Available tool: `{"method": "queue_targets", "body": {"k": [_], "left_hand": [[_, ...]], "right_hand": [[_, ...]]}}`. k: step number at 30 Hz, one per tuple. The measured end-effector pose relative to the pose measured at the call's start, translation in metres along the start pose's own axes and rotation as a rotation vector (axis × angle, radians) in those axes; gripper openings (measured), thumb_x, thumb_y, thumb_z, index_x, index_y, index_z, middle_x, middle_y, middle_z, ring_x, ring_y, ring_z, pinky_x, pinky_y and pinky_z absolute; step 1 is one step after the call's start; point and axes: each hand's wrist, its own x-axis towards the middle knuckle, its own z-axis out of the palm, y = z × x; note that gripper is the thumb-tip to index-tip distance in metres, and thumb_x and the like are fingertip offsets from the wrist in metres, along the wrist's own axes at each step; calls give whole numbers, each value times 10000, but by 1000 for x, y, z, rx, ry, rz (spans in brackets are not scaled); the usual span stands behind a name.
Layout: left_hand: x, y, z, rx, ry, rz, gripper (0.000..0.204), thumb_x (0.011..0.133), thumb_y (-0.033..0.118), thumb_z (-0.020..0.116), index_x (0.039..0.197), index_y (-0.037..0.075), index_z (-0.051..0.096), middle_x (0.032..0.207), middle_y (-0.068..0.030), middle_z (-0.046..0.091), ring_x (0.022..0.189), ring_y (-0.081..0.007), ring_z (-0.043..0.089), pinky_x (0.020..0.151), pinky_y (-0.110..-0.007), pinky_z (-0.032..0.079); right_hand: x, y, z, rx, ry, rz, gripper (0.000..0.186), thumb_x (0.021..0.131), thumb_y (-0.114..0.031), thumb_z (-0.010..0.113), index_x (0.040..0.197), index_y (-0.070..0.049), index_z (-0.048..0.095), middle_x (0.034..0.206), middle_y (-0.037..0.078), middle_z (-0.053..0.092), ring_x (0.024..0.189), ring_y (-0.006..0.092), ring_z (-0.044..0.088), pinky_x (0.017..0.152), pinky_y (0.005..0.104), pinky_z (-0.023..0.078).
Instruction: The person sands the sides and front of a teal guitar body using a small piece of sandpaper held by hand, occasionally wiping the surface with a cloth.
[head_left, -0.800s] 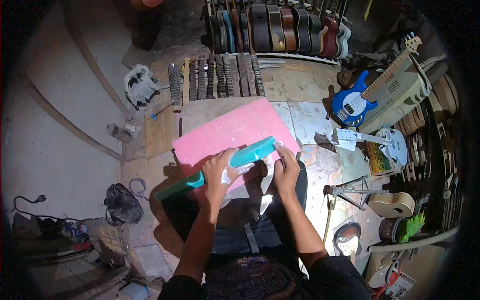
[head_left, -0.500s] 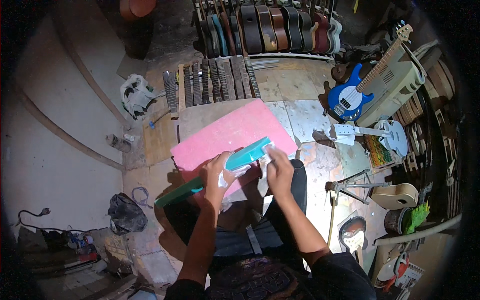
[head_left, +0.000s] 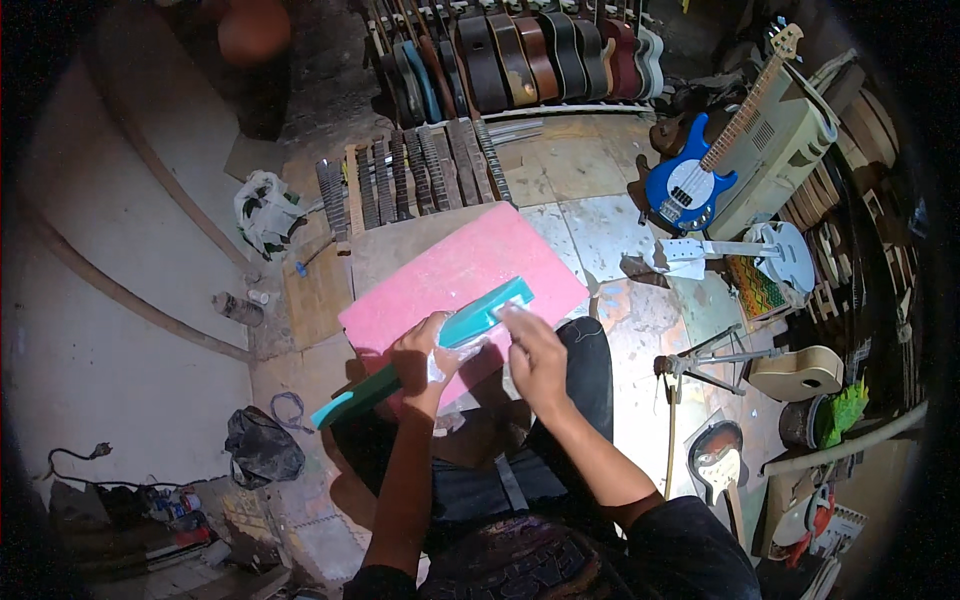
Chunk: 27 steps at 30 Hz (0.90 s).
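We count 2 hands, 1 left hand (head_left: 420, 352) and 1 right hand (head_left: 538, 352), plus 1 long teal bar (head_left: 485, 315) and 1 pink board (head_left: 460, 255). We see 1 blue bass guitar (head_left: 688, 182), 1 white guitar (head_left: 787, 260), 1 pale wooden guitar body (head_left: 795, 373) and 1 dark-edged guitar (head_left: 717, 468). We make out at least 8 racked guitars (head_left: 534, 60), and we find at least 8 instrument necks (head_left: 417, 172), both groups packed too closely for us to give exact totals. We also have 1 metal stand (head_left: 673, 366), 1 black bag (head_left: 262, 445), 1 white bag (head_left: 265, 212) and 1 power plug (head_left: 101, 450).
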Motion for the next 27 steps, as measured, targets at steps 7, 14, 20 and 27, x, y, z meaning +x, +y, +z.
{"method": "queue_targets", "body": {"k": [7,14,20,27], "left_hand": [[0,2,1,-51,35,91,483,716,403,919,1054,104,747,918,-149,757,786,-357,745,661,-429,583],[17,6,-5,72,-17,266,570,774,322,891,1273,107,719,1282,-152,691,1092,-330,706,891,-442,576],[59,61,5,195,-249,429,362,904,285,719,1261,230,746,1343,-123,668,1074,-341,679,870,-466,559],[66,75,4,136,-267,387,346,896,247,736,1238,191,746,1277,-118,699,1045,-337,698,873,-447,573]], "right_hand": [[-2,111,4,129,1,522,417,878,-5,552,1260,-16,720,1223,200,739,1103,309,715,984,377,528],[-21,88,-6,1157,153,1016,516,820,18,560,1332,-40,544,1058,107,636,807,180,628,736,316,569],[-21,73,-29,1381,143,1065,443,871,24,582,1303,-59,540,1107,108,649,883,197,666,762,336,594],[-20,70,-39,1434,226,998,309,977,-33,641,1280,-19,580,1133,113,683,931,207,708,799,315,610]]}}
